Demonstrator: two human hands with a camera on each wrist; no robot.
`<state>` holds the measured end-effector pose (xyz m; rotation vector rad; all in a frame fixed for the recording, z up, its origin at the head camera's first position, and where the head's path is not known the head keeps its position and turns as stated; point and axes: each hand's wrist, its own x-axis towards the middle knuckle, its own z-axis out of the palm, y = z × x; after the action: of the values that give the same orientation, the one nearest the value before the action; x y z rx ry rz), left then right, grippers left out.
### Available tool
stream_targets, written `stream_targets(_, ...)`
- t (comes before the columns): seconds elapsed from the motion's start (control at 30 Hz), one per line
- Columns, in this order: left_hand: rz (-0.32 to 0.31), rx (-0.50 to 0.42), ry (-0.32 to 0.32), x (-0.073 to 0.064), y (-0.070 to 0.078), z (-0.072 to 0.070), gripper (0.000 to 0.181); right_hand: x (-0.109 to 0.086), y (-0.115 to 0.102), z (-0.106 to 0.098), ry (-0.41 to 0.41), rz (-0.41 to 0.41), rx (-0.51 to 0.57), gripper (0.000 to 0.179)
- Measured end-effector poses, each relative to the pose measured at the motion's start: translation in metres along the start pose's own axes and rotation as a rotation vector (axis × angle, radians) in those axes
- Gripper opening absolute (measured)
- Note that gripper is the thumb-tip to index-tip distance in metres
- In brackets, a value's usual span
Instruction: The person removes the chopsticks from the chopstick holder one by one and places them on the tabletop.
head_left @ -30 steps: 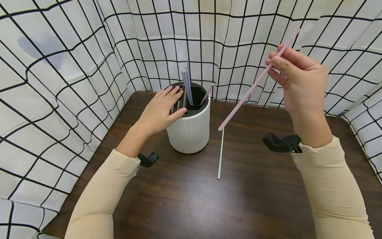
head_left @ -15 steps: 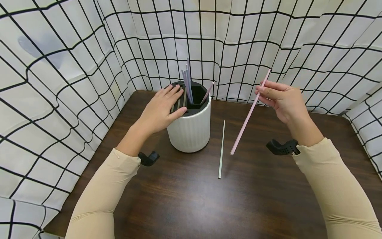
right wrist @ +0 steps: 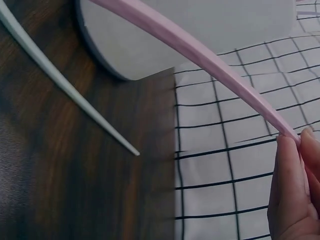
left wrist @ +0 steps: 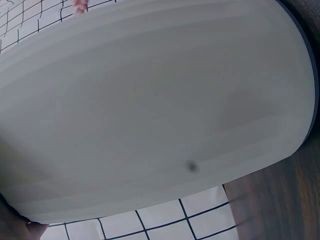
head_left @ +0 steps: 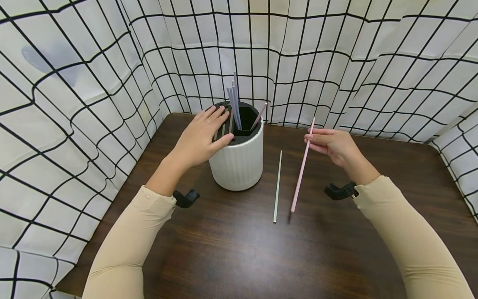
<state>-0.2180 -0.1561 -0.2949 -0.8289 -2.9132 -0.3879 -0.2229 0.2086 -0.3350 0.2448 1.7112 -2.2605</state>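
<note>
My right hand [head_left: 334,145] pinches a thin pink chopstick [head_left: 302,174] near its upper end, between thumb and fingertips. The chopstick slants down, its lower end close over the table, with a shadow just below it. To its left a pale green chopstick [head_left: 277,189] lies on the wood. Fingers spread, my left hand [head_left: 201,137] rests on the black slotted top of a white ribbed utensil holder [head_left: 239,168]. Several lilac chopsticks [head_left: 233,101] and a pink one [head_left: 259,117] stand in its open compartment. The holder's wall [left wrist: 160,110] fills most of the left wrist view.
The dark wooden table [head_left: 239,257] carries everything. A white curtain with a black grid [head_left: 306,54] rises behind the table and along both sides. A black wrist camera [head_left: 340,192] sits at the right cuff, and another [head_left: 186,199] at the left.
My right hand has come down and left with the pink chopstick, which now stands steeper beside the green one. The left hand and the holder have stayed in place.
</note>
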Motion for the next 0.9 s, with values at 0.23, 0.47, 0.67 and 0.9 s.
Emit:
stream_targets(0.23, 0.008, 0.002, 0.010, 0.000, -0.002, 0.002, 0.070, 0.014, 0.020, -0.005, 0.008, 0.085, -0.035, 0.024)
stream_targets(0.47, 0.006, -0.002, 0.012, 0.000, -0.003, 0.002, 0.070, 0.025, 0.041, -0.009, 0.027, 0.139, -0.083, 0.024)
stream_targets(0.67, 0.004, 0.000, 0.018, 0.001, -0.003, 0.003, 0.070, 0.036, 0.056, -0.014, 0.019, 0.146, -0.115, 0.027)
stream_targets(0.9, 0.007, -0.004, 0.014, 0.000, -0.003, 0.003, 0.070, 0.045, 0.069, -0.014, 0.052, 0.177, -0.197, 0.053)
